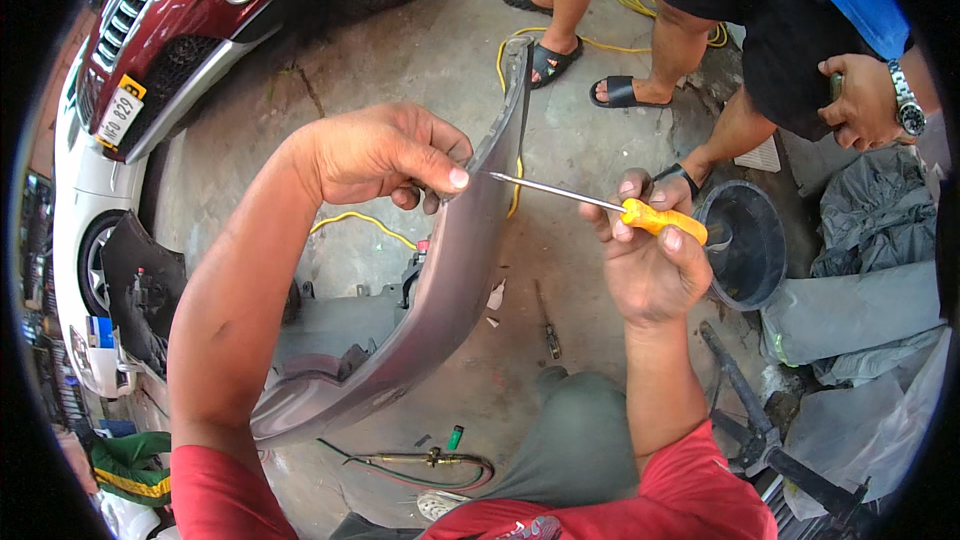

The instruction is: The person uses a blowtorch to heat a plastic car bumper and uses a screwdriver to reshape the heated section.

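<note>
A long, curved car bumper (470, 270) with a dull mauve-grey surface stands in front of me, its narrow end rising away from me. My left hand (390, 155) pinches the bumper's upper edge between thumb and fingers. Between the fingers of my right hand (652, 260) is a screwdriver (664, 222) with a yellow handle and a thin metal shaft. Its shaft points left, and the tip is at the bumper's edge beside my left thumb. Whether the tip touches the edge or stays just off it, I cannot tell.
A black bucket (742, 245) stands to the right, near grey covers (855, 315) and a black metal stand (765, 440). Another screwdriver (551, 340) and a torch with hoses (430, 458) lie on the floor. People in sandals (622, 92) stand ahead; a red car (210, 0) is at left.
</note>
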Motion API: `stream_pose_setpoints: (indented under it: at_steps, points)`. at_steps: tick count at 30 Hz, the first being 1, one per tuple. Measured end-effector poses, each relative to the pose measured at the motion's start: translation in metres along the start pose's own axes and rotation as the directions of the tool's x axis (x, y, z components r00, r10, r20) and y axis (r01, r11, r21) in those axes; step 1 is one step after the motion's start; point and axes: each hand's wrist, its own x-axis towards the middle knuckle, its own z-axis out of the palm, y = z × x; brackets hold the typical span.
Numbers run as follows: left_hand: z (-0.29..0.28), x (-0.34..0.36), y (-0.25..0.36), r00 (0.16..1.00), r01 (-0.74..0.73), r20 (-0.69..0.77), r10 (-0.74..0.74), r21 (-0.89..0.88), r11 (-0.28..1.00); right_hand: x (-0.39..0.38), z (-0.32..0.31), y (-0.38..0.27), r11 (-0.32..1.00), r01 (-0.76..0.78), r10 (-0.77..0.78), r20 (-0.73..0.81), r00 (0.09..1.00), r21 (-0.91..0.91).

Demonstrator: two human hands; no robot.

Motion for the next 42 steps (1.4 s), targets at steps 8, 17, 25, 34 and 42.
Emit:
stream_pose_setpoints:
  at_steps: [8, 17, 25, 34, 42]
  points:
    - [0.002, 0.0, -0.012, 0.994, -0.068, -0.092, 0.058, -0.112, 0.991, -0.003, -0.007, 0.015, 0.988, -0.016, 0.001, 0.1, 0.995, 0.156]
    - [-0.001, 0.013, -0.028, 0.986, -0.165, -0.048, 0.158, -0.186, 0.969, -0.003, -0.007, 0.032, 0.996, -0.06, 0.051, 0.133, 0.99, 0.069]
    - [0.003, 0.004, -0.019, 0.989, -0.134, -0.089, 0.122, -0.142, 0.981, 0.001, -0.005, 0.038, 0.999, -0.026, 0.028, 0.145, 0.989, -0.02]
    - [0.007, 0.003, -0.018, 0.986, -0.129, -0.118, 0.115, -0.119, 0.984, 0.002, -0.003, 0.035, 0.993, 0.029, -0.008, 0.186, 0.982, -0.111]
    - [0.003, 0.005, -0.021, 0.986, -0.144, -0.1, 0.132, -0.126, 0.981, 0.002, -0.002, 0.025, 0.925, 0.173, -0.076, 0.279, 0.957, -0.34]
